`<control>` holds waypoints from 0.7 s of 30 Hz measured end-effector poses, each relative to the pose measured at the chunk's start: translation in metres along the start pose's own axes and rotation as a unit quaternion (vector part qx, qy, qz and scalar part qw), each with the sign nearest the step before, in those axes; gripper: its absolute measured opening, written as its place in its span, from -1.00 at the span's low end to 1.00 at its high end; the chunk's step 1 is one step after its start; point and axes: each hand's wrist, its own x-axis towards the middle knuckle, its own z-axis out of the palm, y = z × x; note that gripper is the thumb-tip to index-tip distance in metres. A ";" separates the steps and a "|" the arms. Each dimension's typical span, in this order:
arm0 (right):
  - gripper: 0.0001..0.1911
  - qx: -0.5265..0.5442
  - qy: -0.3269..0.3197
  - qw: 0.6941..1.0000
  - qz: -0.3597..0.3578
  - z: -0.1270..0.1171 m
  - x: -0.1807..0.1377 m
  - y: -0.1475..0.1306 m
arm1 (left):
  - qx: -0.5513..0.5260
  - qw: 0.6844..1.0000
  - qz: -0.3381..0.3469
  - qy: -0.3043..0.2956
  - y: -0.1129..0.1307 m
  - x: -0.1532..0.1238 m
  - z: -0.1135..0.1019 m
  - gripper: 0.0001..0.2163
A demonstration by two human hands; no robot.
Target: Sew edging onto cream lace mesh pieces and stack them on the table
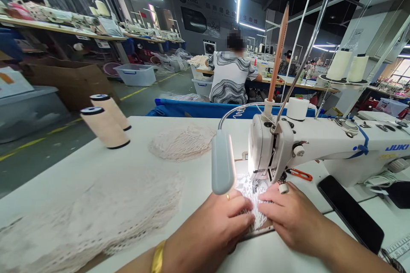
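The lace (258,211) lies on the machine bed under the needle area, between the 2 hands. Its edges run beneath the fingers, so its outline is hard to follow, and lamp glare washes out its upper part; I cannot tell where the needle tip is.

The left hand (229,217) has its fingers bent and close together, resting on the lace's left side; its thumb is mostly hidden. The right hand (290,215) has its fingers a little apart, tips on the lace's right side. For both, I cannot tell whether they pinch the lace or only press it.

The machine (307,136) stands just beyond, cut off at the right edge. The lamp (222,162) hangs in front of the left hand, covering a little of the view behind it. The orange snips (299,174) lie behind the right hand, partly hidden by the machine. The phone (350,213) lies to the right, near that forearm.

On the left of the table (134,158) are 2 lace piles (112,209), the nearer cut off and blurred, and 2 cones (105,130). Beyond sits a co-worker (229,79), back turned, head pixelated.
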 end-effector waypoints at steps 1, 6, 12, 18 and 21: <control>-0.75 0.009 -0.008 1.000 -0.013 -0.001 0.000 -0.001 | -0.007 1.000 0.014 -0.006 0.002 -0.001 0.000 -0.70; -0.81 0.011 -0.009 1.000 -0.028 0.000 -0.001 -0.005 | -0.013 1.000 0.025 -0.010 0.006 -0.003 -0.001 -0.69; -0.77 -0.009 0.006 1.000 -0.008 0.004 0.001 -0.003 | 0.019 1.000 -0.008 -0.012 0.000 0.000 0.002 -0.67; -0.71 -0.011 -0.005 0.999 0.030 0.006 0.007 -0.001 | 0.028 1.000 -0.003 -0.002 -0.011 0.004 0.005 -0.69; -0.66 -0.023 0.015 0.998 0.049 0.008 0.008 0.000 | 0.039 0.999 -0.003 0.011 -0.016 0.007 0.006 -0.71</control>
